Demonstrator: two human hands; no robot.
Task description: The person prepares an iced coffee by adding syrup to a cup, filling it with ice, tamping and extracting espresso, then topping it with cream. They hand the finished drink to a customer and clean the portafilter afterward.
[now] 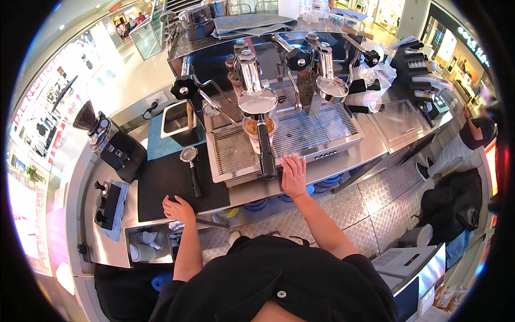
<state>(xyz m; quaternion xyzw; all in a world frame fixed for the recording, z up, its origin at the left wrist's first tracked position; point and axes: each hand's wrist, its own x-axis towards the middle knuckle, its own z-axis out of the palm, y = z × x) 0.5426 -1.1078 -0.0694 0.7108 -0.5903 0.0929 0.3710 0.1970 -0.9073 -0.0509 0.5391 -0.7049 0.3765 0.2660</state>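
Note:
My left hand [179,209] rests with fingers spread on the front edge of a black rubber mat [161,181]. Beside it on the mat lies a portafilter [193,171] with a black handle. My right hand [293,173] lies flat against the front edge of the espresso machine [318,124], just right of the handle of a locked-in portafilter [265,149], and grips nothing. Below that group head [257,98] a cup [250,128] with brown, foamy liquid stands on the drip tray, partly hidden by the handle. A second group head [332,84] has no portafilter in it.
A coffee grinder [116,145] with beans stands left, near a tamper stand [106,205]. A metal knock box [177,120] sits on a blue cloth. Stacked plastic cups [364,100] and a lidded bin top [400,122] are right. Another person [462,141] stands far right.

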